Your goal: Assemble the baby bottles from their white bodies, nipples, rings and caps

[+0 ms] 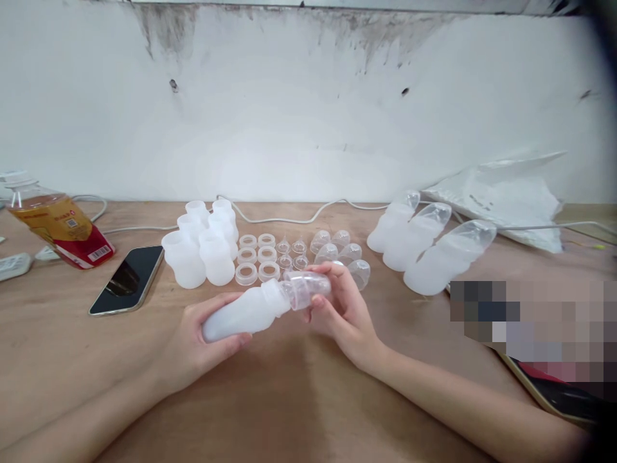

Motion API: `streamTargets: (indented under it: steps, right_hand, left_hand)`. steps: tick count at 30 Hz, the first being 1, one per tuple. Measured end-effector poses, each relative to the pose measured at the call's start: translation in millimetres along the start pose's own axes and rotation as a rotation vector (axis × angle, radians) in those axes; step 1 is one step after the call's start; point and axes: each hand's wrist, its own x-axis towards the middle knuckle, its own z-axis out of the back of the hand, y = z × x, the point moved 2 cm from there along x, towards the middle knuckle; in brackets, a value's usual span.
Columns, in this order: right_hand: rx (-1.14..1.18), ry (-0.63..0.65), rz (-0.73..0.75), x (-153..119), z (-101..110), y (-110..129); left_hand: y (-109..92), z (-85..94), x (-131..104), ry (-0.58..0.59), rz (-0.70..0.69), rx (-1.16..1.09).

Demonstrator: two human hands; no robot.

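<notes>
My left hand (205,341) is wrapped round a frosted white bottle (241,315), which lies tilted with its neck to the right. A collar and a clear nipple sit at the neck. In my right hand (344,312) is a clear cap (311,289), held by fingers and thumb over the nipple end. Behind them stand several open white bottles (186,260), several rings (246,274), clear nipples (285,262) and clear domed caps (359,273). To the right, three capped bottles (429,263) stand in a slanting row.
A phone (128,281) and a drink bottle (72,228) are on the left of the wooden table (231,418). A white cable (299,221) runs along the wall. At right are a plastic bag (511,199) and a second device (559,395), partly hidden by pixelation.
</notes>
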Motion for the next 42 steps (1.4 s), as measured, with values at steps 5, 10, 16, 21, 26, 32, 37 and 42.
streamTargets:
  steps: [5,10,16,21,26,32,37,42]
  right_hand:
    - [-0.090,0.117,0.082,-2,-4,3]
    - [-0.284,0.183,0.097,-1,-1,8]
    - [-0.263,0.390,0.027,-1,-1,12]
    - [-0.212,0.436,-0.003,-8,-5,11]
    - [-0.160,0.408,-0.041,-14,-10,11]
    - [-0.283,0.329,0.107,-13,-17,26]
    - [-0.558,0.110,0.218,-20,-3,72]
    - [-1.200,-0.332,0.122,-32,67,123]
  left_hand:
    - [1,-1.4,-2,0.026,-0.043,0.022]
    - [3,-1.9,-4,0.023,-0.071,0.048]
    - [0,-3.3,-7,0.039,-0.137,0.105]
    - [-4,-5.3,-10,0.084,-0.120,0.073]
    - [-7,-7.4,-13,0.141,-0.016,-0.003]
    - [-11,-8.9,-15,0.145,-0.066,-0.019]
    - [-6,-14.1,-24,0.154,-0.301,-0.029]
    - [8,-16.7,-25,0.097,-0.330,0.087]
